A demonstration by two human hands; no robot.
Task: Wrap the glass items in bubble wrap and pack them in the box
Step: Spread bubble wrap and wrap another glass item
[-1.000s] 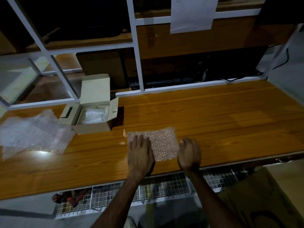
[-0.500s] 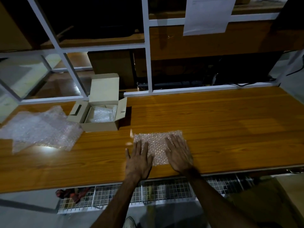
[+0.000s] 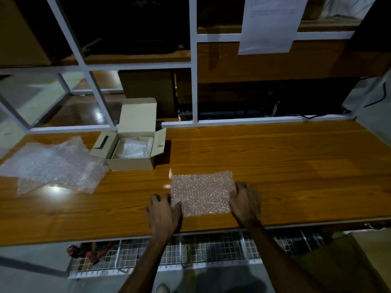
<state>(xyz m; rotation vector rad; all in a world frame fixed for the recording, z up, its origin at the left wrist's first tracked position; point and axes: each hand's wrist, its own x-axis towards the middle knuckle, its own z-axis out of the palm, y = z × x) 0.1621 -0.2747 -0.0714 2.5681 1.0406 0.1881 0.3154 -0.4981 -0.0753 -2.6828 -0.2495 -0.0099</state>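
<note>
Fingers: curled on both hands, each at a side edge of the bubble wrap sheet (image 3: 201, 192); an actual pinch can't be made out.
Left hand (image 3: 164, 214): on the sheet's near-left corner.
Right hand (image 3: 245, 200): on its right edge.
Sheet: flat on the wooden table (image 3: 285, 166), near the front edge.
Box (image 3: 132, 144): open, back-left, holding a wrapped bundle (image 3: 134, 148).
Loose bubble wrap (image 3: 55, 166): just left of the box.

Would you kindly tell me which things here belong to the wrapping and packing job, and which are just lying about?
Belongs to the job:
small bubble wrap sheet, held at its sides by the left hand and right hand
open cardboard box
spare bubble wrap pile

Just lying about:
hanging paper sheet
wire basket
</note>
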